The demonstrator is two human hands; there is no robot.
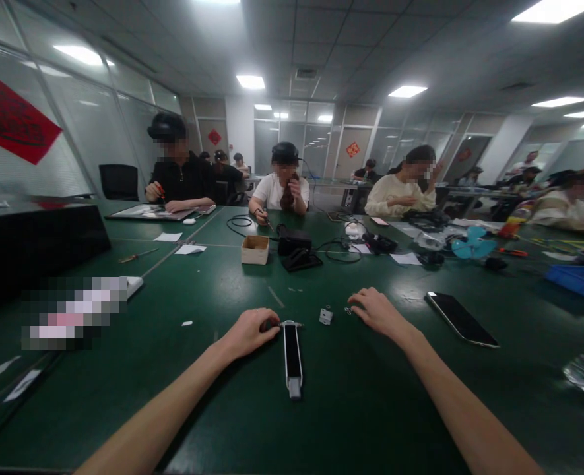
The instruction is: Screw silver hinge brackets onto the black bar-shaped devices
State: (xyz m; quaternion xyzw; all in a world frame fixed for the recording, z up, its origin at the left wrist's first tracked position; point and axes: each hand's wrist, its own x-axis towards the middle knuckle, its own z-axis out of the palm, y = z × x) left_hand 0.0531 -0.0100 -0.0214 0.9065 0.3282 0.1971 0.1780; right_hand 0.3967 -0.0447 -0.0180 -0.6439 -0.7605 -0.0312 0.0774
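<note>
A long black-and-white device (292, 356) lies lengthwise on the green table (361, 409) in front of me. My left hand (249, 332) rests beside its far end, fingers curled round a small dark thing I cannot make out. My right hand (377, 310) lies palm down further right, its fingertips on some tiny metal parts (347, 310). Between the hands sits a small white square part (326, 316).
A dark phone (460, 318) lies right of my right hand. Further back stand a small cardboard box (255, 249), a black device with cables (296, 249) and a blue fan (472, 243). Several people sit along the far side. A blue tray (579, 280) is at right.
</note>
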